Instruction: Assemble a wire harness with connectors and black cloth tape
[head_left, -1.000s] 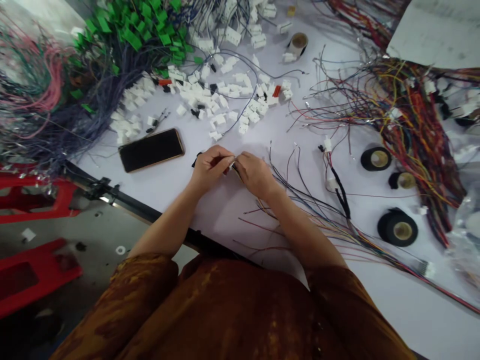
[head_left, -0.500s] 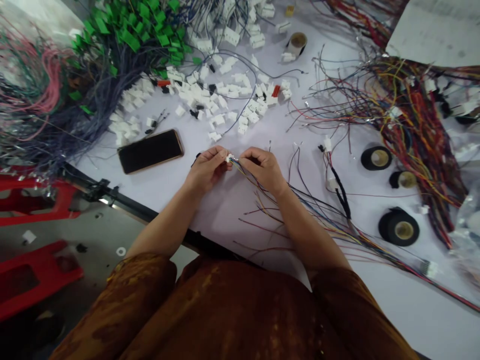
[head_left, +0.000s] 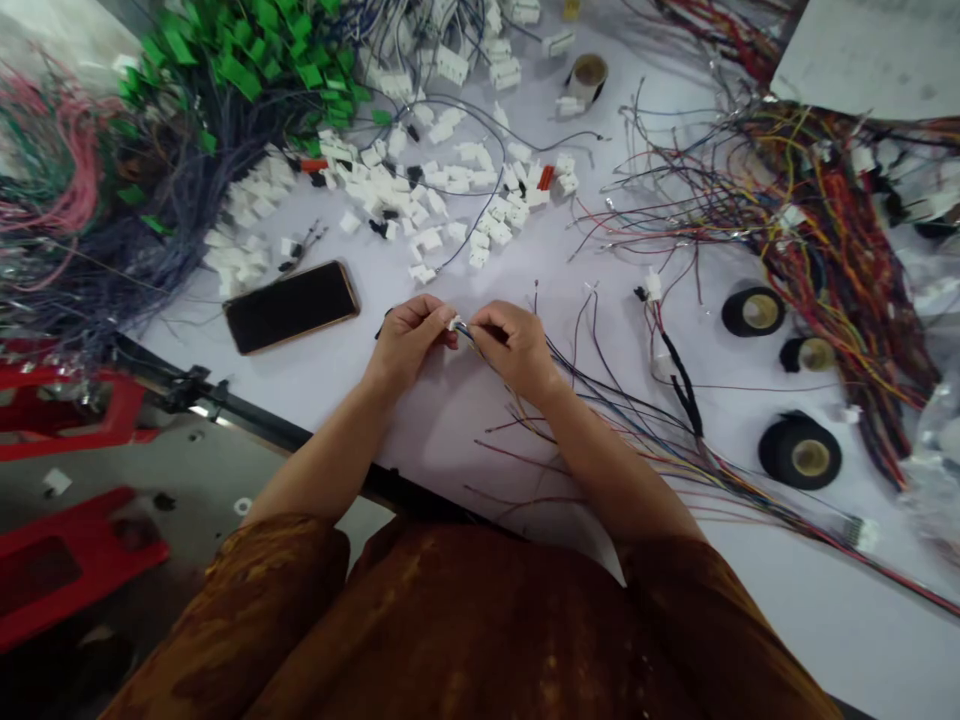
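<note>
A small white connector (head_left: pixel 454 323) sits pinched between the thumb and fingers of my left hand (head_left: pixel 411 345). Beside it, my right hand (head_left: pixel 516 345) is closed on several thin wires (head_left: pixel 466 332) that lead into the connector. From under my right hand the wires run on to a long bundle (head_left: pixel 720 470) of blue, yellow, black and red strands toward the lower right. The wire tips at the connector are too small to make out, partly covered by my fingers.
White connector housings (head_left: pixel 420 200) lie scattered ahead. A phone (head_left: pixel 292 306) rests left of my hands, near the table edge (head_left: pixel 262 425). Black tape rolls (head_left: pixel 799 452) and a thick heap of coloured wires (head_left: pixel 832 270) are on the right. Green-tipped wires (head_left: pixel 247 65) pile up at back left.
My right hand has moved slightly left and down, closer to the connector, and its fingers now cover more of the wires. My left hand still grips the connector.
</note>
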